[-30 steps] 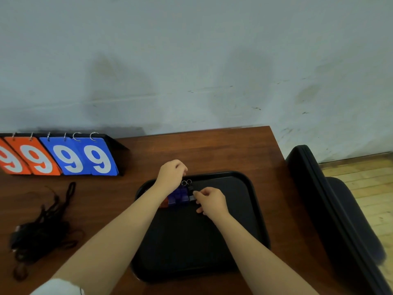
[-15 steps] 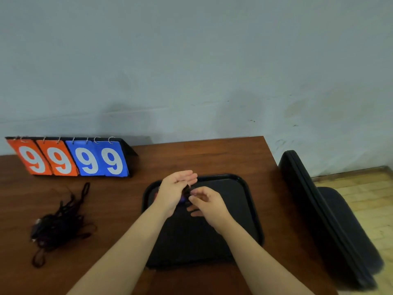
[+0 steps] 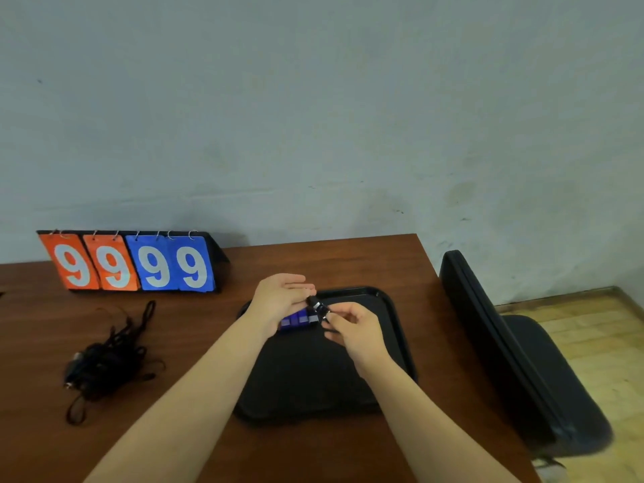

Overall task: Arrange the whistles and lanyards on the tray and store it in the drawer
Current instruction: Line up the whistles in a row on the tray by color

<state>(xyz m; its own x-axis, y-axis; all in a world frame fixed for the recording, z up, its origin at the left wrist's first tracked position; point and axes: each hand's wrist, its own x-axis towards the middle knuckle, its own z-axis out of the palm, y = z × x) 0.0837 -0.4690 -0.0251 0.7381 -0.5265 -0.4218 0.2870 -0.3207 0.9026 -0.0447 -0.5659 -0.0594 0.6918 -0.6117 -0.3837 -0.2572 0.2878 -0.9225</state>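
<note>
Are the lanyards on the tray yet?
No, the lanyards lie in a heap on the table, left of the tray.

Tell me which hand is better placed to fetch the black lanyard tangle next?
Likely the left hand: it is open and grips nothing, and the black tangle of cord lanyards lies to its left. The right hand pinches a black whistle over the black plastic tray.
</note>
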